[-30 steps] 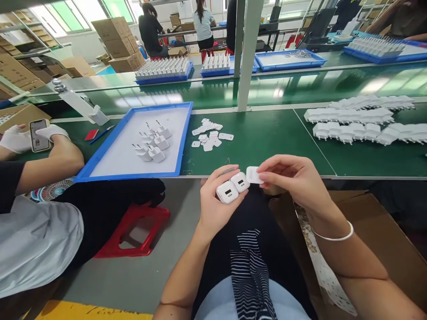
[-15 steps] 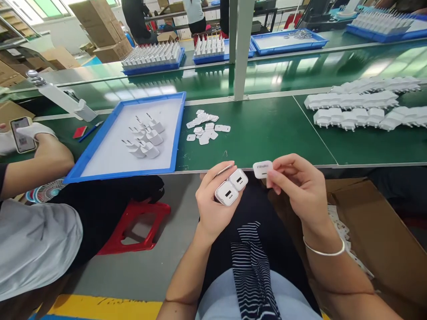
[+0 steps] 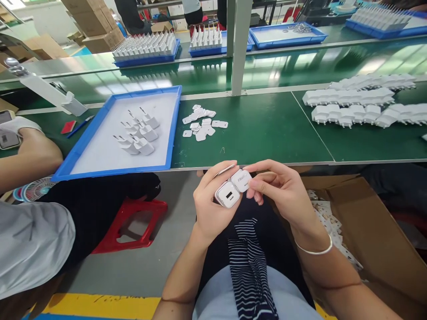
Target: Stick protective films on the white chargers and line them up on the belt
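My left hand (image 3: 213,206) is closed around two white USB chargers (image 3: 227,194), their port ends facing up toward me. Another thin white piece is pinched edge-on by the fingers of that hand. Between the thumb and fingertips of my right hand (image 3: 280,189) is a thin white cover plate (image 3: 241,180) with grey lettering. It lies over the port end of the farther charger; whether it is seated flush I cannot tell. Loose white cover plates (image 3: 200,130) lie in a pile on the green bench (image 3: 267,129) beyond my hands.
A blue-rimmed tray (image 3: 172,133) holds several plug chargers (image 3: 138,133) at left. Rows of white chargers (image 3: 350,113) stand at right. An open cardboard box (image 3: 373,222) is beside my right arm. Another person's arm (image 3: 36,146) holds a phone (image 3: 8,131) at far left, near a red stool (image 3: 133,226).
My right hand has moved left, bringing the lettered cover plate from beside the chargers onto the farther one, covering its ports. My left hand keeps its hold. The view has shifted slightly.
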The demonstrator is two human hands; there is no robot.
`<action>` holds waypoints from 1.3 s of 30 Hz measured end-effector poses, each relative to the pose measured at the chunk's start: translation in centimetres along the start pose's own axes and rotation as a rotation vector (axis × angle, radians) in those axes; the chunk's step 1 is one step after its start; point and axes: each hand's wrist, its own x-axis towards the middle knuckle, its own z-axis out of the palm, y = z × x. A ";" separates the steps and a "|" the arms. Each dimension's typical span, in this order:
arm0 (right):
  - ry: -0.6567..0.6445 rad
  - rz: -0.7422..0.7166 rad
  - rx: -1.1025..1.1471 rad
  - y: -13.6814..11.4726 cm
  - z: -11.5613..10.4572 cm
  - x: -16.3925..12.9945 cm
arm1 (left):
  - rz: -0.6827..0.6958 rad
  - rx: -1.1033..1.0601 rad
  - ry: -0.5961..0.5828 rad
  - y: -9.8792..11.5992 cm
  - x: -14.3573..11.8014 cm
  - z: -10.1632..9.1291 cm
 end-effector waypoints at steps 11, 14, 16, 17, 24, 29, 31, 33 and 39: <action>0.046 -0.009 -0.018 0.2 0.5 -0.1 | 0.059 0.062 0.031 -0.1 -0.2 0.3; 0.037 0.003 -0.038 0.1 0.4 0.0 | 0.071 0.060 0.033 -0.1 -0.2 0.2; 0.030 0.012 -0.044 0.2 0.4 0.1 | 0.083 0.062 0.031 0.0 -0.3 0.2; 0.027 0.016 -0.045 0.2 0.4 0.1 | 0.087 0.067 0.029 0.0 -0.3 0.2; 0.029 0.051 -0.049 0.0 0.3 0.2 | 0.079 0.089 0.022 0.0 -0.3 0.0; 0.030 0.077 -0.083 0.1 0.2 0.4 | 0.091 0.025 -0.008 -0.2 -0.4 0.3; 0.045 0.073 -0.127 0.4 0.0 0.5 | 0.055 -0.004 -0.012 -0.3 -0.4 0.4; 0.050 0.057 -0.192 0.5 -0.3 0.6 | -0.011 -0.050 -0.015 -0.5 -0.5 0.3; -0.061 -0.110 -0.361 -0.4 -1.1 2.2 | -0.162 -0.192 -0.220 -0.5 -0.5 -0.6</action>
